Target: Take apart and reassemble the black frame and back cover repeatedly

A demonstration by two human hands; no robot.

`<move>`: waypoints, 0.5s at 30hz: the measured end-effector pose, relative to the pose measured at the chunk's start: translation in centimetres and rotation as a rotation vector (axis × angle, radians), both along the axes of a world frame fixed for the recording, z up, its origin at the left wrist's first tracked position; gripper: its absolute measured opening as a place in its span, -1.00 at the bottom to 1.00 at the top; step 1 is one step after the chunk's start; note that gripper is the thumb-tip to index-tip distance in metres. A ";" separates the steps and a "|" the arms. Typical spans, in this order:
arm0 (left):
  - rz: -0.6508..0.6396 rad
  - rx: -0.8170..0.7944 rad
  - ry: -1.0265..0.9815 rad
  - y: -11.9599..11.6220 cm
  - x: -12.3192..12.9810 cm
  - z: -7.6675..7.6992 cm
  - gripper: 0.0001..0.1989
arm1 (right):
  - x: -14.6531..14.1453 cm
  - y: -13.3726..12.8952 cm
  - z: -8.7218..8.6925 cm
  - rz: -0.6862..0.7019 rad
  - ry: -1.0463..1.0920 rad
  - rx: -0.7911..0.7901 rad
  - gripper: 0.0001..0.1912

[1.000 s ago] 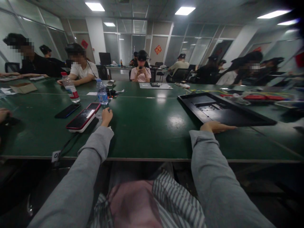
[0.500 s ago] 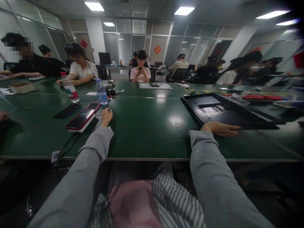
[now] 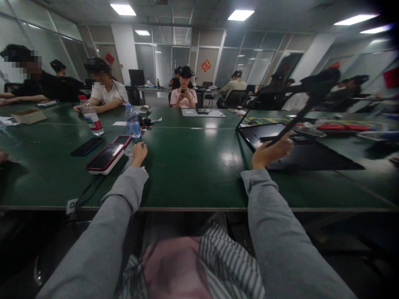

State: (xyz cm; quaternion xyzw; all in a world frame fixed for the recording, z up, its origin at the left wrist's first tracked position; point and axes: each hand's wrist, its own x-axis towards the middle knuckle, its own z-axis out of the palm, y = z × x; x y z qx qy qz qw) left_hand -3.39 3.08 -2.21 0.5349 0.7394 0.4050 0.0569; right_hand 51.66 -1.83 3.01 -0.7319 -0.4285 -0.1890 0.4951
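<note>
My right hand has its fingers wrapped round a thin black rectangular frame. The frame is tilted up, its near bar slanting to the upper right and blurred by motion. Beneath it a flat black panel lies on the green table; metallic-looking parts show near its middle, partly covered by my hand and the frame. My left hand rests on the table with curled fingers, and I see nothing in them. Just left of it are a red-edged phone-like device on a white base and a clear bottle with a blue cap.
A dark phone and a red-capped bottle stand at the left, with an open cardboard box beyond. Red and yellow items lie behind the panel. Several people sit around; one opposite holds a phone.
My right hand has risen and turned, its fingers now round the black frame. The frame has tilted up off the flat panel. My left hand has stayed in place.
</note>
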 end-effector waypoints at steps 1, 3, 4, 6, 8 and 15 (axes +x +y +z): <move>-0.001 -0.002 0.002 0.0 0.0 0.0 -0.60 | -1.0 0.5 0.2 0.012 -0.020 0.022 -0.26; -0.002 -0.003 0.006 0.0 -0.1 -0.1 -0.59 | -2.7 1.2 0.5 0.082 -0.102 0.029 -0.30; -0.002 -0.002 0.007 0.1 -0.1 -0.2 -0.59 | -3.4 1.4 0.5 0.131 -0.144 0.016 -0.31; -0.001 0.007 0.007 0.1 -0.2 -0.2 -0.59 | -4.4 1.5 0.6 0.190 -0.182 0.005 -0.33; -0.003 0.024 0.002 0.2 -0.2 -0.2 -0.60 | -5.0 1.3 0.6 0.226 -0.178 0.002 -0.33; -0.017 0.088 -0.069 0.4 -0.2 -0.2 -0.60 | -5.7 1.2 0.4 0.443 -0.086 0.087 -0.29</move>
